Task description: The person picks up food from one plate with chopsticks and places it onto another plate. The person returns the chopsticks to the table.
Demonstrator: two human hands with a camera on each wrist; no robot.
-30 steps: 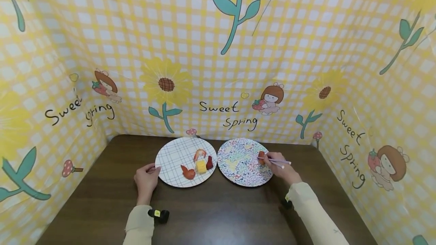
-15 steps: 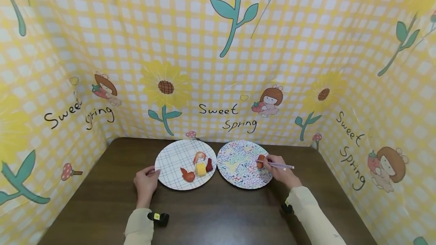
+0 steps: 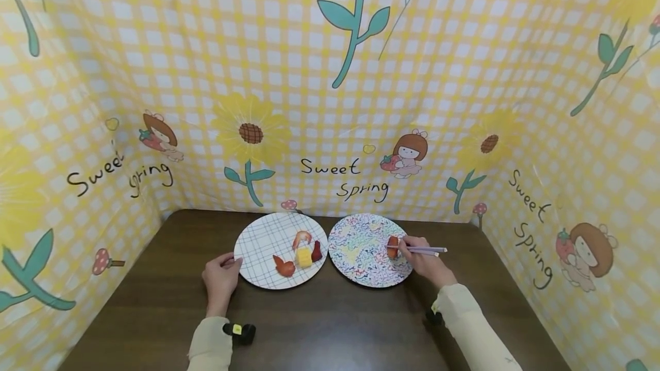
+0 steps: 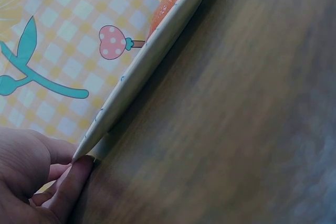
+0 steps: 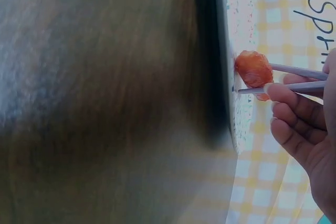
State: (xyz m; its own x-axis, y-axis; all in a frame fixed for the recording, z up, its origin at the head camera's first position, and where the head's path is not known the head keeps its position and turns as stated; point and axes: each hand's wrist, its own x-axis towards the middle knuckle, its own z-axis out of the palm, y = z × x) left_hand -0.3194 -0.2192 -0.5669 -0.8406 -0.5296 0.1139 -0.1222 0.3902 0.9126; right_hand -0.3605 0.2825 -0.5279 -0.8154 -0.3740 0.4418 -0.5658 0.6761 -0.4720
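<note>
My left hand [image 3: 222,279] pinches the left rim of a white plate with a grid pattern [image 3: 263,239]. In the left wrist view, thumb and fingers [image 4: 79,177] meet at that rim. Several food pieces lie on the plate's right part: a shrimp-like piece [image 3: 301,237], a yellow block [image 3: 303,257], a dark red piece [image 3: 316,251] and an orange-brown piece [image 3: 285,267]. My right hand [image 3: 425,259] holds a pair of pale purple chopsticks [image 3: 425,250]. Their tips are at a reddish-brown food piece [image 5: 254,70] at the right side of a speckled, multicoloured plate [image 3: 361,245].
Both plates stand side by side, rims about touching, on a dark wooden table [image 3: 319,331]. A yellow checked cloth [image 3: 309,102] with flowers and lettering rises behind and on both sides. A black strap camera [image 3: 241,333] sits on the left wrist.
The chopsticks have turned to lie more level, and the right hand has shifted slightly. The reddish-brown piece has moved slightly left. My left hand keeps its hold on the rim.
</note>
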